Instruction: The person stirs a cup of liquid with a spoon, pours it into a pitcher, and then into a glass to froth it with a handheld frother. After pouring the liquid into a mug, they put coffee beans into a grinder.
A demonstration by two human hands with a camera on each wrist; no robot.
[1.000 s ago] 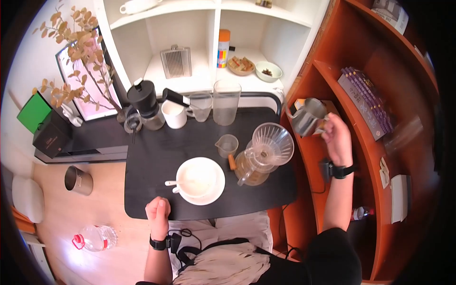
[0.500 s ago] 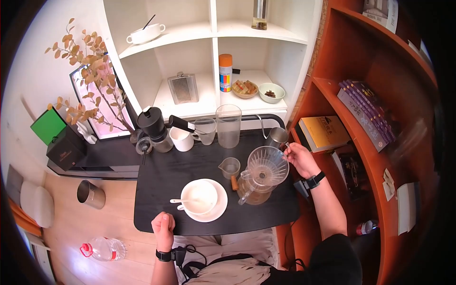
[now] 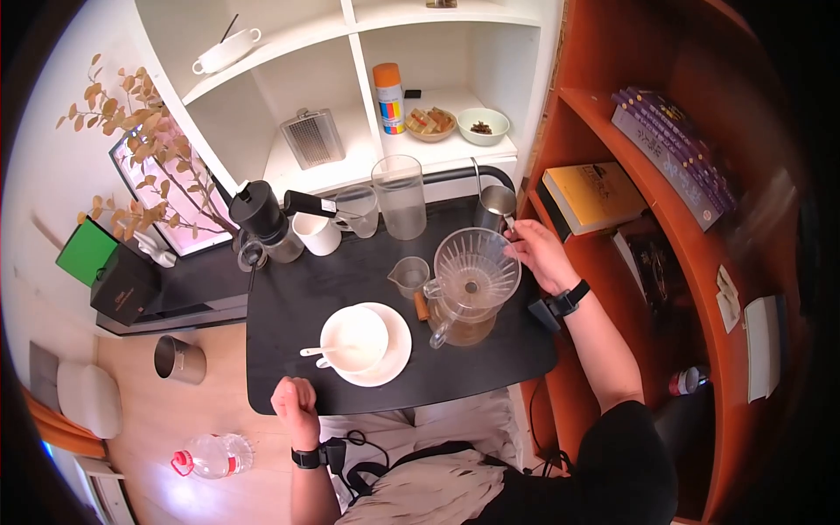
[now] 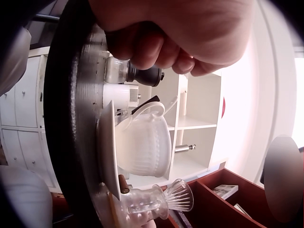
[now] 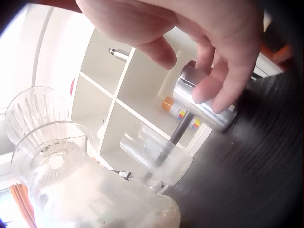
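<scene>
At the table's back right stands a small metal gooseneck kettle (image 3: 496, 201). My right hand (image 3: 540, 254) is at its handle side, and in the right wrist view the thumb stands apart while the other fingers (image 5: 207, 90) overlap the kettle body. In front of it, a clear ribbed dripper (image 3: 477, 271) sits on a glass carafe (image 3: 464, 329) with brownish liquid low inside. My left hand (image 3: 296, 409) rests at the table's front left edge, fingers loosely curled, holding nothing. Nearest it is a white cup (image 3: 354, 339) with a spoon (image 3: 312, 352), on a white saucer (image 3: 402, 350).
Beside the carafe stands a small glass pitcher (image 3: 409, 275). A black coffee grinder (image 3: 255, 208), white mug (image 3: 317, 234), glass cup (image 3: 357, 210) and tall glass (image 3: 398, 197) line the table's back. White shelves rise behind; a red-brown bookcase (image 3: 577, 101) flanks the right.
My right hand has brought the kettle from beside the bookcase down to the table's back right, and its fingers have loosened. The left hand has stayed at the table edge. The head view has shifted.
</scene>
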